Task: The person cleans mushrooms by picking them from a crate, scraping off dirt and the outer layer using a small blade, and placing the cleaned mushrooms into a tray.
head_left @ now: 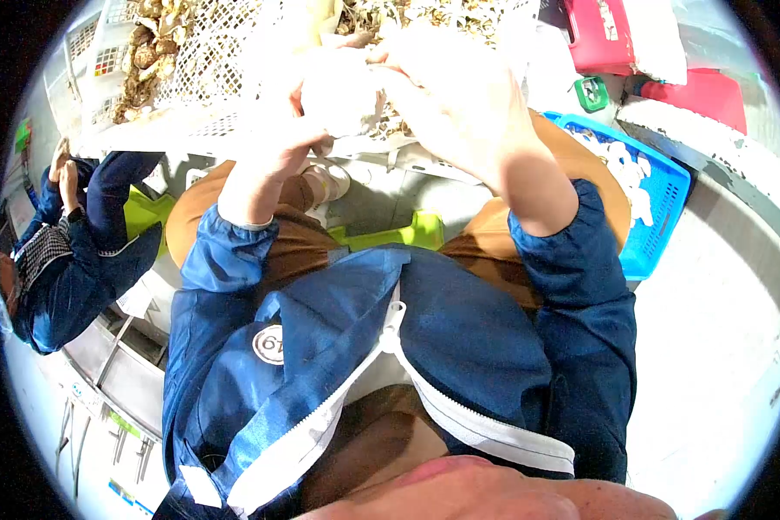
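Note:
My left hand (307, 130) is at the upper middle, its fingers curled against a pale, rounded item (339, 91) that is washed out by glare. From the right, my right hand (411, 82) reaches to the same item, fingers bent around its far side. Both hands are over the edge of a white perforated tray (212, 52). Brown and whitish pieces (424, 16) lie on the tray behind my hands. Glare hides most detail of my right hand and of the item, which I cannot name.
Brown lumps (152, 56) fill the tray's left part. A blue basket (667, 204) with white pieces stands at right, near a small green container (592, 93) and a red box (599, 36). Another person (69, 277) sits at far left. Light green plastic (416, 230) shows below.

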Motion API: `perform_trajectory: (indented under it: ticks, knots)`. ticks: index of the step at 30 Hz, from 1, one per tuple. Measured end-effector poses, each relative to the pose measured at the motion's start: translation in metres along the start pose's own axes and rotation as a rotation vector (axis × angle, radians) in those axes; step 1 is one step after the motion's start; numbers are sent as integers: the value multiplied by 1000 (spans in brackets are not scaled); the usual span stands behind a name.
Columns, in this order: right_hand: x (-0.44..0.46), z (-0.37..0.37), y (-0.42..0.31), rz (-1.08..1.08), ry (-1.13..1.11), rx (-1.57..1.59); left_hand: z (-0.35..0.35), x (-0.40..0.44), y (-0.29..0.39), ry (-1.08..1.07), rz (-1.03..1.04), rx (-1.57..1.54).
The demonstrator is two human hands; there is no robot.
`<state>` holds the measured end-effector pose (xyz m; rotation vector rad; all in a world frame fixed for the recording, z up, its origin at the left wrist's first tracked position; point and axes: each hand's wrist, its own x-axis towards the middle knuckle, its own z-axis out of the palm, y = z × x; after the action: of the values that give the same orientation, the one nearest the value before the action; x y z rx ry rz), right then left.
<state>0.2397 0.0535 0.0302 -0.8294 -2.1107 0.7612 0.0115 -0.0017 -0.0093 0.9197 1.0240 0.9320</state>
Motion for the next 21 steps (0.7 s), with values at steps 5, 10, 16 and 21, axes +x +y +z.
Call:
perform_trajectory:
  ticks: [5, 10, 16, 21]
  knots:
    - [10, -18, 4, 318, 104, 251, 4, 0, -1, 8, 60, -233]
    - [14, -22, 4, 9, 174, -39, 7, 1, 2, -47, -89, -697]
    - [14, -21, -7, 64, 94, -13, 19, 2, 1, -84, -273, -974]
    - [7, -5, -7, 39, 78, -15, 27, 5, 1, -214, -236, -1046]
